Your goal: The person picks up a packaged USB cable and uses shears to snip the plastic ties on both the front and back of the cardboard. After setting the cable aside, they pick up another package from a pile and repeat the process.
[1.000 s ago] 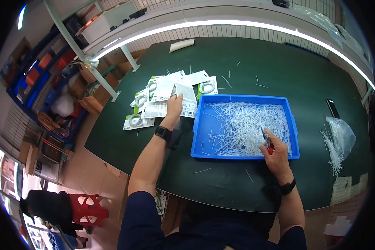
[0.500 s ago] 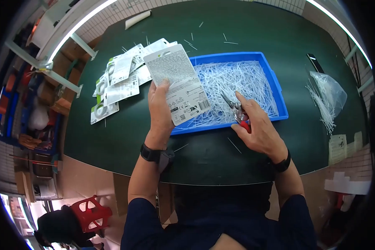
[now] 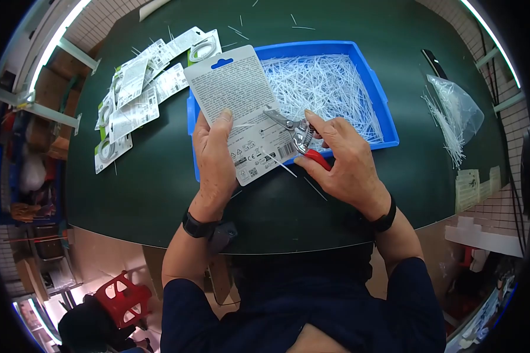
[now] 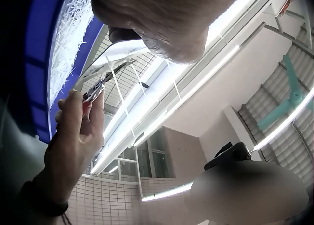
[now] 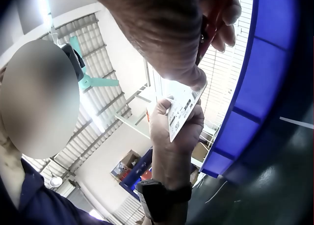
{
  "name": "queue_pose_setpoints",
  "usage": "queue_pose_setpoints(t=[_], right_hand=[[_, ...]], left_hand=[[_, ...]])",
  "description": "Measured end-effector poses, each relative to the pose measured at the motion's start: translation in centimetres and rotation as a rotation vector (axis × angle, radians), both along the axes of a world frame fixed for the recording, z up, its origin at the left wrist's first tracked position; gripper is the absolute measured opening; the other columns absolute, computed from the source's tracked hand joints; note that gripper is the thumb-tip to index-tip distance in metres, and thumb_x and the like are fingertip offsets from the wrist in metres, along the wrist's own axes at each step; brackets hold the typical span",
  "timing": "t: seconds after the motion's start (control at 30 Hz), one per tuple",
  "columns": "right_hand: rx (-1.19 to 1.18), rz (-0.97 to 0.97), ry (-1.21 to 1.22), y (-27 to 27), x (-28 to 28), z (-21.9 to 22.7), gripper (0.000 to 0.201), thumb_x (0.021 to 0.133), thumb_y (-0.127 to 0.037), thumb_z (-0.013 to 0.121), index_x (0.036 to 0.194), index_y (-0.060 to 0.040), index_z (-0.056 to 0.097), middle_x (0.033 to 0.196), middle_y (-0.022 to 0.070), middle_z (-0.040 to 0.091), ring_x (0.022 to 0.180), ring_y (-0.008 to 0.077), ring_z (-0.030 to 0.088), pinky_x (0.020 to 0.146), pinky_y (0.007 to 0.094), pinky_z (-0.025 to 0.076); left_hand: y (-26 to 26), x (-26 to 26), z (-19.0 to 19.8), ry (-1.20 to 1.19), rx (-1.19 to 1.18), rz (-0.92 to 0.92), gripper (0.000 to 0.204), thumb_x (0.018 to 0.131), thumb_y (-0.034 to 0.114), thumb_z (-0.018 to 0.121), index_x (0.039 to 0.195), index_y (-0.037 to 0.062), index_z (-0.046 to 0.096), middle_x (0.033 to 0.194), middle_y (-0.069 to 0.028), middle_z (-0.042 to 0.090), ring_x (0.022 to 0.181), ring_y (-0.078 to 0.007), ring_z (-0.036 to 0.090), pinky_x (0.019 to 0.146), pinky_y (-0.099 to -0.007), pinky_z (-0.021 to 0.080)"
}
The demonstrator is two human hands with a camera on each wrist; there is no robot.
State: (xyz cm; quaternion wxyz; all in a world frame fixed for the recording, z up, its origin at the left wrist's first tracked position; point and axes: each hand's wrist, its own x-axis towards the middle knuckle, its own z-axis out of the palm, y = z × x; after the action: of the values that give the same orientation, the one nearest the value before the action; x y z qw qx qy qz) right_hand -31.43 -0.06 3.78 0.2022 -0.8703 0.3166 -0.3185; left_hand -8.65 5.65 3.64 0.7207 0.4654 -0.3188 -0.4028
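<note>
The left hand [image 3: 215, 159] grips a printed white card package [image 3: 241, 88] by its lower left edge, thumb on the printed face. Red-handled cutters [image 3: 303, 136] are held in the right hand [image 3: 350, 167], their blades over the middle of the card. White thin strips [image 3: 281, 165] stick out from the card near the blades. In the left wrist view the right hand [image 4: 73, 136] holds the cutters [image 4: 95, 90] beside the strips [image 4: 117, 85]. The right wrist view has the left hand [image 5: 174, 132] round the card [image 5: 184, 109].
A blue tray [image 3: 388, 132] full of white strips [image 3: 324, 88] lies behind the hands. Several carded packages [image 3: 132, 117] are piled at the left. A clear bag [image 3: 468, 115] with strips and a black object [image 3: 434, 65] lie at the right. Loose strips dot the green table [image 3: 265, 217].
The left hand has picked a card from the pile and brought it before the body. The right hand has moved the cutters from over the tray to the card.
</note>
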Motion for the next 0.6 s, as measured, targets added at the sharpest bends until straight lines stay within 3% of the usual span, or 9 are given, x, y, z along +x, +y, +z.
queue_pose_setpoints(t=[0.3,0.6], right_hand=[[-0.230,-0.064,0.123,0.6,0.2,0.3,0.077,0.080,-0.015,0.090,0.148,-0.0007,0.059,0.093,0.0142,0.062,0.084,0.0291,0.064,0.072,0.0396,0.053],[-0.024,-0.073,0.124,1.9,0.0,-0.4,0.074,0.080,-0.014,0.089,0.147,0.0000,0.059,0.091,0.0134,0.063,0.077,0.0274,0.065,0.069,0.0394,0.054]], left_hand=[[0.3,-1.4,-0.8,-0.013,-0.036,-0.014,0.047,0.109,0.019,0.052,0.147,-0.0072,0.049,0.137,-0.0184,0.064,0.119,-0.0189,0.063,0.105,-0.0342,0.050],[0.4,-2.2,-1.8,0.030,-0.087,-0.015,0.045,0.110,0.020,0.052,0.146,-0.0065,0.049,0.135,-0.0176,0.065,0.118,-0.0184,0.064,0.104,-0.0340,0.051]])
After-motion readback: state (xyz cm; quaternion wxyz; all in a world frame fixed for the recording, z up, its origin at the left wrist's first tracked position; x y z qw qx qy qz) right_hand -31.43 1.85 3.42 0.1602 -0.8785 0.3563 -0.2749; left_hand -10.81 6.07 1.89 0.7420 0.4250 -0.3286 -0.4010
